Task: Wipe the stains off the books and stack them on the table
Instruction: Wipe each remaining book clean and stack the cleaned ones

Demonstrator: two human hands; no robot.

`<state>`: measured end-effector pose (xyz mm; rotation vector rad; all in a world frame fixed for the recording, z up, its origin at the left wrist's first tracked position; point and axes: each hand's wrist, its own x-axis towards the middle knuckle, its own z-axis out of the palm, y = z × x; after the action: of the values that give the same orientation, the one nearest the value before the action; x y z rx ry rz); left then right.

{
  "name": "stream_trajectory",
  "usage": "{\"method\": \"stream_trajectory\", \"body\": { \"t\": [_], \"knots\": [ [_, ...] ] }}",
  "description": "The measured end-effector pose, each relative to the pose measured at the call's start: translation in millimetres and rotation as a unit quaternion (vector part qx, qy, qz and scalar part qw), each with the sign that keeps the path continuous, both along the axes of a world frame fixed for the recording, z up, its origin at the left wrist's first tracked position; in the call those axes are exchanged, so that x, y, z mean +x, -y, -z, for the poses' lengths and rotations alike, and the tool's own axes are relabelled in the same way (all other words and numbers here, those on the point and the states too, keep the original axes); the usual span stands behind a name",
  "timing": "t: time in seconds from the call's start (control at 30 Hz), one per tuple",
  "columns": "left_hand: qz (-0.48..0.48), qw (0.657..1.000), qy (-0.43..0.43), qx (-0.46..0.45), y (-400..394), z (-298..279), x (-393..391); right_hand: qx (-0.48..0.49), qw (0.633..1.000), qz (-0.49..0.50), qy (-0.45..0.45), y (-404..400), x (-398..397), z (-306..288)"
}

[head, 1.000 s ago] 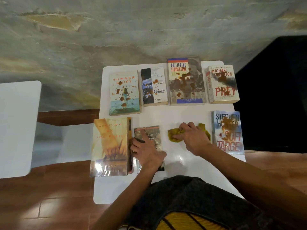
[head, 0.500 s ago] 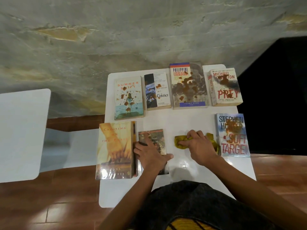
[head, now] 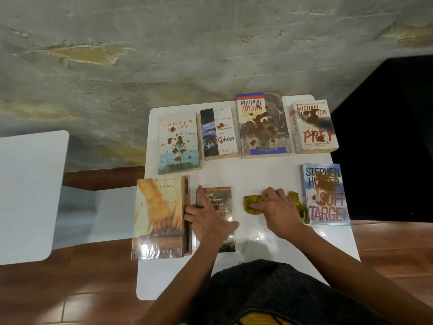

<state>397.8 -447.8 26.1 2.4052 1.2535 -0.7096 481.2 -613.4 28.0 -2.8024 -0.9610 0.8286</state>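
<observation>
Seven books (head: 263, 125) lying on one white table (head: 257, 174), five of them stained brown, one yellow-green cloth (head: 251, 204), two hands (head: 210, 221), a second white table (head: 28, 195) at the left

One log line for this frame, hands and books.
left hand: flat on Tom Sawyer book | right hand: grips yellow cloth on table | stained books: five | stack: not started

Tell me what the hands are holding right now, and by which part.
The right hand grips the yellow cloth at its bunched middle. The left hand rests flat on the Tom Sawyer book, holding nothing.
</observation>
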Motion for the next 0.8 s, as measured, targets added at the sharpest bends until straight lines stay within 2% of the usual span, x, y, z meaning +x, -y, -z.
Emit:
{"method": "stream_trajectory", "body": {
  "t": [0.2, 0.63, 0.8],
  "knots": [
    [-0.008, 1.000, 0.018, -0.023, 5.9, 2.6, 2.4, 0.017, 1.000, 0.009, 0.002, 1.0, -0.9, 1.1],
    [-0.043, 0.999, 0.012, -0.006, 6.8, 5.8, 0.0, 0.033, 0.999, 0.022, 0.002, 3.2, -2.8, 5.4],
    [-0.070, 0.996, 0.049, -0.023, 4.1, 4.3, 0.9, 0.039, 0.999, 0.021, -0.001, 2.4, -1.0, 4.5]
  ]
}}
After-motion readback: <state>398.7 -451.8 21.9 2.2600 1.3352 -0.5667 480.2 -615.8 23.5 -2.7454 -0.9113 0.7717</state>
